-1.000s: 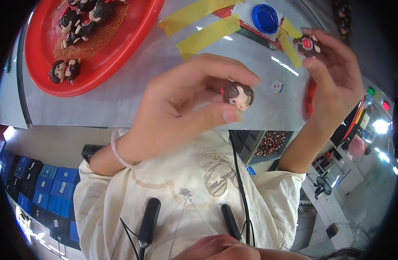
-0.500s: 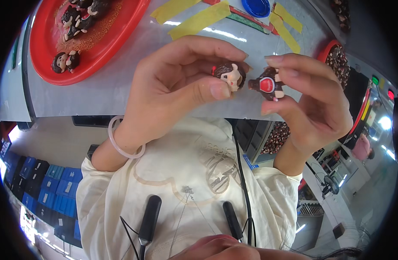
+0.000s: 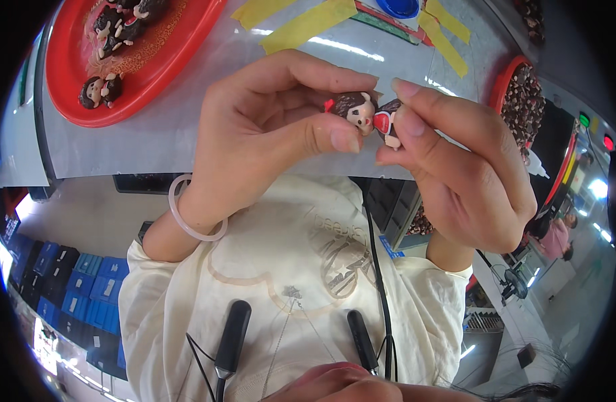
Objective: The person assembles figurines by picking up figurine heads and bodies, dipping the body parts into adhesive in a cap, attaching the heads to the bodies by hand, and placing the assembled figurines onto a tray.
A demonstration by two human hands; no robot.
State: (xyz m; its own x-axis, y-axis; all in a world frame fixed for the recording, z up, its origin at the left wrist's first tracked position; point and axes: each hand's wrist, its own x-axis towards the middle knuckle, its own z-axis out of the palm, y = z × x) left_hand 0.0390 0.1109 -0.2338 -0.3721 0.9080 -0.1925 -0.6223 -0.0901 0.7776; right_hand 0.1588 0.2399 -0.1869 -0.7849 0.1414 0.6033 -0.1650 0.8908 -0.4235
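Above the grey tabletop, my left hand pinches a small figurine head between thumb and fingers. The head has brown hair, a pale face and a red bow. My right hand grips the matching figurine body, dark brown with a red bib and pale limbs. Head and body meet at the neck; whether they are joined I cannot tell. Fingers hide part of both pieces. Left of my hands, a red plate holds several whole figurines of the same kind.
Yellow tape strips and a blue round lid or cup lie at the table's far side. At the right stands a red tub full of small brown pieces. Blue crates are stacked at the lower left. A person in pink is far right.
My right hand has moved left and turned, bringing the body from a gap apart up against the head. My left hand has stayed nearly in place.
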